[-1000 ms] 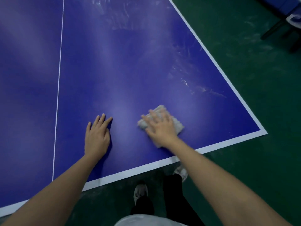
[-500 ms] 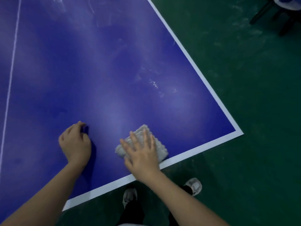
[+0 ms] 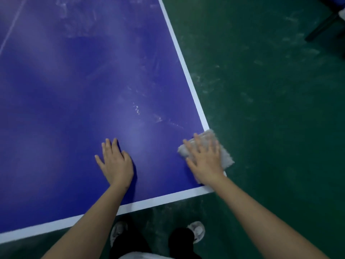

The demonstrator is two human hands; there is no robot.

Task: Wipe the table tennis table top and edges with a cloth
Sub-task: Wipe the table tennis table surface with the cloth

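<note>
The blue table tennis table top [image 3: 78, 94] with white border lines fills the left and middle of the head view. A pale grey cloth [image 3: 225, 157] lies on the table's near right corner and hangs slightly over the right edge. My right hand [image 3: 206, 161] presses flat on the cloth with fingers spread. To its left, my left hand [image 3: 115, 162] rests flat on the bare blue surface near the front edge. White smears and streaks [image 3: 138, 109] show on the table beyond the hands.
Green floor [image 3: 270, 113] with pale scuff marks surrounds the table on the right and front. A dark furniture leg [image 3: 324, 28] stands at the top right. My two shoes [image 3: 197, 231] are on the floor just below the front edge.
My right hand has slid the cloth rightwards to the table's near right corner. My left hand, curled half a second ago, now lies flat with fingers straight.
</note>
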